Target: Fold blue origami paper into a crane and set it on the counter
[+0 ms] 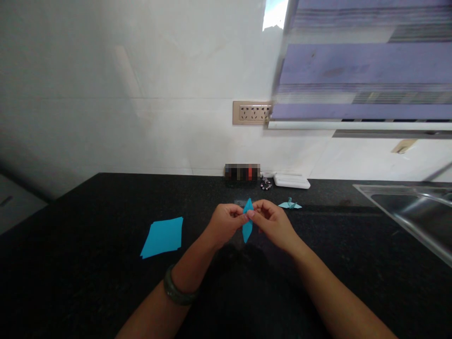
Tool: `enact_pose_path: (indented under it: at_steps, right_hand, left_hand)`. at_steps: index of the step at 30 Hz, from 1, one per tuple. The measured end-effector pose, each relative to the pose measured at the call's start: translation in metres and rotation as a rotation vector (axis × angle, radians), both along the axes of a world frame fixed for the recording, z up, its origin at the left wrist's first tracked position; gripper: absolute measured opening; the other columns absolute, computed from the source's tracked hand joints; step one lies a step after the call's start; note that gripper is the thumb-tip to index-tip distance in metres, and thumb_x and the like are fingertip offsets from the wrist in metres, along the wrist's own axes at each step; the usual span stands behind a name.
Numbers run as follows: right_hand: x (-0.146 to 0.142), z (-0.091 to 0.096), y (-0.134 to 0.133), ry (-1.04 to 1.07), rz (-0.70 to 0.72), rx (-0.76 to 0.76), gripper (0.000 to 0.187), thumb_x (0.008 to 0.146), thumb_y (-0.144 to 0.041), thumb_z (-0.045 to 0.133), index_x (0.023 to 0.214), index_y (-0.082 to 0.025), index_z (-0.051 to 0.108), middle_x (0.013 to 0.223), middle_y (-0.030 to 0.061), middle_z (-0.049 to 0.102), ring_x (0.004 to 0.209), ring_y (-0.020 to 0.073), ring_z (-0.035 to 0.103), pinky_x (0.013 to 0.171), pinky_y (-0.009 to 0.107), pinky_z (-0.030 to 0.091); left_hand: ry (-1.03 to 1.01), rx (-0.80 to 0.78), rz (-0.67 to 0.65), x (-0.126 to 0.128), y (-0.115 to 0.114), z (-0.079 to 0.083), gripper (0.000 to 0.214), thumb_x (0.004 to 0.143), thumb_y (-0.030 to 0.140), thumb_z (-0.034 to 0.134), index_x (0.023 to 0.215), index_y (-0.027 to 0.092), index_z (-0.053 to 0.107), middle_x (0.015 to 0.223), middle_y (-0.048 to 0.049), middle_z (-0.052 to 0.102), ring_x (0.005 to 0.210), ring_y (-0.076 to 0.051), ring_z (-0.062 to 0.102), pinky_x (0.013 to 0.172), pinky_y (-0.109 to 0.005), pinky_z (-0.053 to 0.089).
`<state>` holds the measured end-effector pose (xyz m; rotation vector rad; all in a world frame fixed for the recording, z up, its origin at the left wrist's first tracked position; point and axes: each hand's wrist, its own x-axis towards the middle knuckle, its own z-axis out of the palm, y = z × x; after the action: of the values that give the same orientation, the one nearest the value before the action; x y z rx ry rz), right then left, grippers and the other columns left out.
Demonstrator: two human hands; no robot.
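Black stone makes the counter (88, 263), speckled and dark, which runs from the near edge to a pale wall (141, 94) at the far side; on that wall sits a beige socket plate (251, 113), and to the right of it hangs a striped purple blind (363, 66) (its picture is blurred). At the far right a steel sink (409, 207) is set into the counter.

Near the middle, both hands are raised a little above the counter and meet at a folded blue paper piece (247, 225); the left hand (226, 222) pinches its left side with curled fingers, and the right hand (271, 221) pinches its right side, thumb and fingertip pressed on the paper. The piece stands upright between them, narrow, with one point up and one point down. A dark green bangle (175, 289) is around the left wrist.

To the left of the hands, well apart, a small stack of blue paper sheets (163, 237) lies flat; just beyond the right hand rests a finished blue paper crane (290, 204). Farther, near the wall, I see a white flat box (291, 181); beside it is a small dark ring-shaped thing (266, 184), too small to tell what it is.
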<state>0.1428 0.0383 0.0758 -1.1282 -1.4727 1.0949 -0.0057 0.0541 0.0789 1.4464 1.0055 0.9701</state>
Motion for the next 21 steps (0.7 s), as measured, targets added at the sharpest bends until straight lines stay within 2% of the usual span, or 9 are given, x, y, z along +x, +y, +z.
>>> enact_pose_path:
  at_steps: [4,7,11,15,18,21]
  right_hand:
    - [0.0012,0.0011,-0.0015,0.158,0.052,-0.135,0.026,0.064,-0.036,0.067,0.06,-0.016,0.053,0.051,-0.0046,0.048,0.04,0.0054,0.036,0.038,0.02,0.027]
    - [0.0009,0.0028,-0.0025,0.308,0.01,-0.235,0.029,0.059,-0.034,0.071,0.053,-0.016,0.05,0.043,-0.0061,0.044,0.035,0.0041,0.032,0.035,0.019,0.022]
    - [0.001,0.005,-0.0001,0.422,-0.067,-0.258,0.033,0.064,-0.038,0.068,0.051,-0.016,0.048,0.039,-0.0082,0.035,0.034,0.0033,0.026,0.033,0.019,0.022]
    - [0.0054,0.0069,0.0028,0.328,-0.131,-0.128,0.027,0.072,-0.041,0.059,0.065,-0.016,0.053,0.053,-0.0049,0.048,0.038,0.004,0.033,0.035,0.019,0.029]
    - [0.0037,0.0054,0.0011,0.16,-0.021,-0.106,0.021,0.073,-0.037,0.058,0.073,-0.018,0.05,0.055,-0.0055,0.051,0.041,0.0058,0.04,0.038,0.019,0.033]
    - [-0.0031,0.0008,-0.0013,0.142,0.049,-0.124,0.019,0.071,-0.031,0.061,0.077,-0.02,0.046,0.049,-0.0091,0.046,0.039,0.0064,0.041,0.04,0.019,0.034]
  left_hand:
    - [0.005,-0.034,-0.083,0.0046,-0.0048,-0.0026,0.024,0.062,0.033,0.066,0.055,0.011,0.058,0.047,0.0039,0.045,0.046,-0.007,0.036,0.046,-0.021,0.025]
    - [-0.037,-0.08,-0.139,0.0055,-0.0076,-0.0012,0.024,0.062,0.031,0.066,0.052,0.012,0.056,0.046,0.0045,0.044,0.045,-0.006,0.035,0.046,-0.021,0.025]
    - [-0.087,-0.133,-0.151,0.0032,-0.0057,-0.0007,0.022,0.061,0.031,0.067,0.055,0.012,0.059,0.046,0.0039,0.047,0.045,-0.006,0.038,0.047,-0.021,0.028]
    - [-0.214,-0.208,-0.035,0.0022,-0.0005,-0.0024,0.024,0.062,0.034,0.067,0.058,0.011,0.061,0.052,0.0009,0.054,0.048,-0.008,0.046,0.05,-0.022,0.036]
    - [-0.327,-0.224,0.082,0.004,0.0014,-0.0035,0.025,0.062,0.035,0.067,0.065,0.011,0.061,0.06,-0.0021,0.059,0.053,-0.011,0.053,0.055,-0.026,0.043]
    - [-0.367,-0.197,0.137,0.0067,0.0012,-0.0051,0.026,0.06,0.029,0.07,0.075,0.011,0.059,0.06,-0.0011,0.059,0.053,-0.011,0.054,0.054,-0.026,0.044]
